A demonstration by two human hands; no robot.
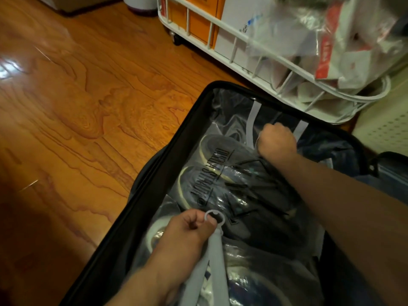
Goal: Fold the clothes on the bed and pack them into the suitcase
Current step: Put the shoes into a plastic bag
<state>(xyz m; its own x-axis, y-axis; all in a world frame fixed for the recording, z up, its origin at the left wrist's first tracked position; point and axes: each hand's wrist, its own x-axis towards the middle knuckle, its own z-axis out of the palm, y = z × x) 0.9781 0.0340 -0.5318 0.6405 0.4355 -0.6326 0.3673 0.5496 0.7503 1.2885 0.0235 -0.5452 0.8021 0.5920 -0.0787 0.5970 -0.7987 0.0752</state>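
Observation:
A black suitcase (176,138) lies open on the wooden floor. Inside it lie shoes in clear plastic bags (212,171), with dark clothing (331,149) at the far right side. My left hand (187,230) pinches the white plastic ring buckle (215,216) of a grey packing strap (212,263) near the suitcase's near end. My right hand (277,140) is a fist gripping the other grey strap (250,127) at the far end, above the bagged shoes.
A white wire cart on wheels (242,38) holding orange and white boxes and plastic-wrapped packs stands just behind the suitcase. Shiny wooden floor (77,107) stretches to the left. A pale perforated surface (384,129) is at the right edge.

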